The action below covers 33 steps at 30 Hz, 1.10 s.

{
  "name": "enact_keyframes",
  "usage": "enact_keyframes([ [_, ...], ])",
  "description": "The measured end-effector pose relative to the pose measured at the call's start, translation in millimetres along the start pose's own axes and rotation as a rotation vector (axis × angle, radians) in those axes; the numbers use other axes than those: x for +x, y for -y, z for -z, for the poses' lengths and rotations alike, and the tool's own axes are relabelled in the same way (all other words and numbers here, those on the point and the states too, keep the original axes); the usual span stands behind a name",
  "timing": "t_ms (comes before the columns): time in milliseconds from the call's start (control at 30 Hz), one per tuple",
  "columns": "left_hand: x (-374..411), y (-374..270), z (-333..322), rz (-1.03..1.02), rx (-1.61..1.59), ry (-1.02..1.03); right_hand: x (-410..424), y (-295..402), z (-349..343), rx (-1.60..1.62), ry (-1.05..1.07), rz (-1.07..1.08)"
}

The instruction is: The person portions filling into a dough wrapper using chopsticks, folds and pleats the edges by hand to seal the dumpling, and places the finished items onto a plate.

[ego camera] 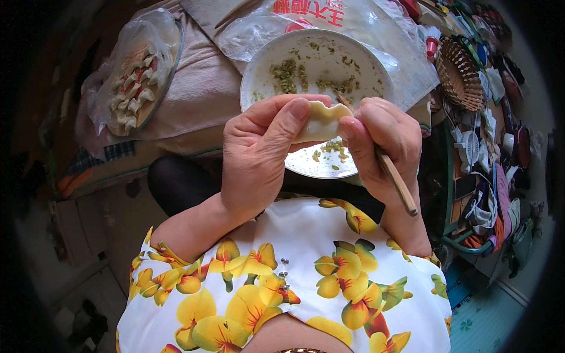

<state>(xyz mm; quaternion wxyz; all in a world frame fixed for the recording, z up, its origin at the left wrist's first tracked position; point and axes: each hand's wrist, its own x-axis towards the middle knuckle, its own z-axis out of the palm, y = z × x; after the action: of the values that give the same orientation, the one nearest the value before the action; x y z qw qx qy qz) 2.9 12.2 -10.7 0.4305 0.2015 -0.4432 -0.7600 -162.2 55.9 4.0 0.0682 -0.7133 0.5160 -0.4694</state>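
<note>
Between both hands, over the near part of a white bowl (pixel 318 44), is a dumpling (pixel 323 121) of pale dough with a wavy top edge. My left hand (pixel 265 137) grips its left end between thumb and fingers. The thumb and finger of my right hand (pixel 384 141) pinch its right end, and a wooden stick (pixel 397 183) is held in the same hand, its tip over the bowl. Chopped green filling (pixel 284 75) is scattered on the bowl's inside. Whether filling lies inside the dough is hidden.
At the left, several shaped dumplings (pixel 132 95) lie on a round board partly covered by a clear plastic bag (pixel 154 26). Behind the bowl is a printed plastic bag (pixel 251 37). A woven basket (pixel 459 73), a small white fan (pixel 468 145) and a dark phone (pixel 465 187) are among the clutter at right.
</note>
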Motion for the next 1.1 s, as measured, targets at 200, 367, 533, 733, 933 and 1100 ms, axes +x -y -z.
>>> enact_keyframes([
  [200,4,6,3,-0.054,0.009,0.0,1,-1,0,0.061,0.017,0.044],
  [367,5,-4,-3,0.088,-0.162,0.049,0,-3,-2,0.037,-0.053,-0.005],
  [533,2,-5,-14,0.06,-0.054,0.033,-2,-4,1,0.007,-0.082,-0.066],
  [733,5,-3,-4,-0.068,-0.008,0.091,4,4,-6,-0.025,-0.106,-0.015],
  [933,4,3,-6,0.09,-0.229,0.029,-2,5,1,-0.01,-0.086,-0.118],
  [1100,1,-10,5,0.246,-0.435,-0.092,-1,12,-5,-0.008,-0.113,-0.149],
])
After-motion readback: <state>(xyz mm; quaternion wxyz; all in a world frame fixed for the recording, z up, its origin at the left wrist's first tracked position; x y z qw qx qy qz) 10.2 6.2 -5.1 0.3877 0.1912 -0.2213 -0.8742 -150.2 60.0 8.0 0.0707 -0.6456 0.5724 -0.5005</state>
